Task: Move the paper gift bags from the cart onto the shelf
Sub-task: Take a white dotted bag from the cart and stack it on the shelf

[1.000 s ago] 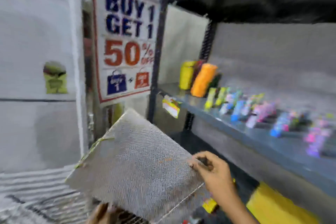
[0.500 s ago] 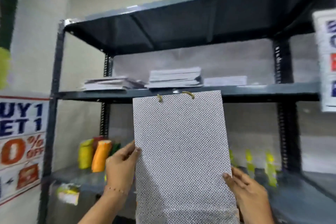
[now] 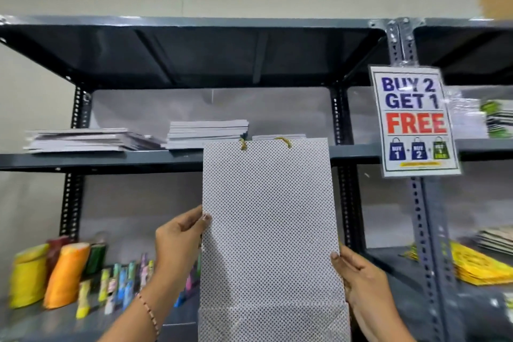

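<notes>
Lower left of frame: yellow and orange rolls (image 3: 66,275) and small coloured packets (image 3: 122,283) on the lower shelf board. Mid left: flat grey paper stacks (image 3: 91,139) on the dark metal shelf (image 3: 111,159), a taller stack (image 3: 208,133) beside them. Left hand (image 3: 180,239) pinches the left edge of the flat dotted paper gift bag (image 3: 269,230); right hand (image 3: 358,283) clamps its right edge lower down. Bag held upright at centre, matte, rectangular, gold cord handles (image 3: 266,143) at its top edge level with the shelf lip, in front of a low stack. Free board right of the bag up to the perforated upright. Right: laminated "BUY 2 GET 1 FREE" sign (image 3: 416,122), yellow bags (image 3: 477,266) lower right.
</notes>
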Demonstrator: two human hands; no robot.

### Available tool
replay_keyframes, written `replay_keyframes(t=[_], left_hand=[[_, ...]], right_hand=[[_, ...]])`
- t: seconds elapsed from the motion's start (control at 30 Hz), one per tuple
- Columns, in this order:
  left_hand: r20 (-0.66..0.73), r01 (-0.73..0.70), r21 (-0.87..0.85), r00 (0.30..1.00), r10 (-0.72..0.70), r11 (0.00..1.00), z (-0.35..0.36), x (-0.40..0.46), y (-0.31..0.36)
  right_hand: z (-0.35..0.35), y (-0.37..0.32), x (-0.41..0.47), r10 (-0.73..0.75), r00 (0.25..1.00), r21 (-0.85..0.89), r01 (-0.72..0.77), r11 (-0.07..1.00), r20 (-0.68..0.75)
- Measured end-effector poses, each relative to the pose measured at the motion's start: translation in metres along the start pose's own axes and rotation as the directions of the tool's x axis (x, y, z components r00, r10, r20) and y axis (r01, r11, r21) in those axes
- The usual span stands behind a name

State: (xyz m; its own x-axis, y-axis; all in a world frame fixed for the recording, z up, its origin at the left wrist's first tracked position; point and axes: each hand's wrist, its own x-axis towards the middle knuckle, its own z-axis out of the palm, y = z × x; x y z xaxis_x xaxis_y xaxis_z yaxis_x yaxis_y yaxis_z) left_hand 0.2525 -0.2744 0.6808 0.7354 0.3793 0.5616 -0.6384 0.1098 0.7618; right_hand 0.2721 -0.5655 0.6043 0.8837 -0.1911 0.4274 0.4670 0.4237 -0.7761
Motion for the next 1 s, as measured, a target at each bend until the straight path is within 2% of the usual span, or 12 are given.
replay_keyframes(t=[0.23, 0.3, 0.47, 0.6, 0.73, 0.8, 0.9, 0.93, 1.0], left_hand=[[0.064, 0.155, -0.028, 0.986, -0.153, 0.988, -0.022, -0.037, -0.058], [0.048, 0.275, -0.006, 0.96, -0.274, 0.961, -0.038, -0.067, -0.093], [0.033, 0.413, 0.008, 0.91, -0.413, 0.911, -0.07, -0.138, -0.155], [-0.01, 0.528, 0.091, 0.848, -0.529, 0.844, -0.098, -0.206, -0.2], [-0.072, 0.688, 0.119, 0.725, -0.685, 0.715, -0.111, -0.265, -0.238], [-0.093, 0.794, 0.112, 0.607, -0.789, 0.598, -0.111, -0.284, -0.257], [-0.051, 0.888, 0.137, 0.448, -0.892, 0.438, -0.101, -0.299, -0.281], [-0.021, 0.89, 0.192, 0.425, -0.905, 0.413, -0.094, -0.301, -0.288], [0.057, 0.875, 0.276, 0.398, -0.916, 0.397, -0.081, -0.299, -0.295]], right_hand=[[-0.035, 0.025, -0.044, 0.044, 0.999, -0.116, -0.047, 0.992, -0.03], [-0.056, 0.053, -0.071, 0.133, 0.99, -0.17, -0.137, 0.976, -0.04], [-0.098, 0.106, -0.133, 0.301, 0.944, -0.225, -0.326, 0.918, -0.138], [-0.138, 0.14, -0.188, 0.441, 0.871, -0.241, -0.486, 0.84, -0.219], [-0.176, 0.161, -0.224, 0.527, 0.798, -0.263, -0.597, 0.758, -0.293], [-0.19, 0.167, -0.231, 0.574, 0.764, -0.249, -0.641, 0.726, -0.295], [-0.217, 0.18, -0.223, 0.59, 0.685, -0.163, -0.7, 0.695, -0.427], [-0.227, 0.187, -0.216, 0.599, 0.658, -0.162, -0.724, 0.671, -0.456], [-0.237, 0.194, -0.196, 0.583, 0.65, -0.231, -0.74, 0.632, -0.488]])
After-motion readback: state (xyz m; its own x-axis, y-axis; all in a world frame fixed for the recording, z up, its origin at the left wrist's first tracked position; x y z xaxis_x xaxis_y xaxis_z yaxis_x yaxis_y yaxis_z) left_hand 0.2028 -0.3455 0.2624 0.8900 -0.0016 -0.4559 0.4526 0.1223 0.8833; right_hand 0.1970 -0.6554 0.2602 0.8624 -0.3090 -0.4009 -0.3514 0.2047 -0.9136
